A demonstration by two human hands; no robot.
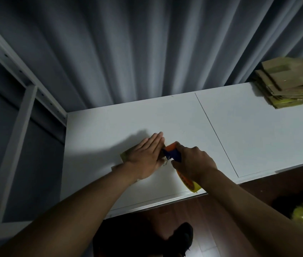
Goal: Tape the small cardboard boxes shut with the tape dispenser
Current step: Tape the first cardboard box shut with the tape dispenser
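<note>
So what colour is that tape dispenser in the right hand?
Orange and dark blue tape dispenser, gripped by the right hand; head view.

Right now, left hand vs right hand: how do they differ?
The left hand lies flat with straight fingers, pressing on the small cardboard box; the right hand is curled, gripping the tape dispenser. The left hand covers most of the box; the dispenser's orange-blue head shows past the right hand. Both work over the white table.

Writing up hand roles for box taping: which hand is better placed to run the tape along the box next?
The right hand: it already grips the tape dispenser at the box, while the left hand lies flat on the box.
</note>
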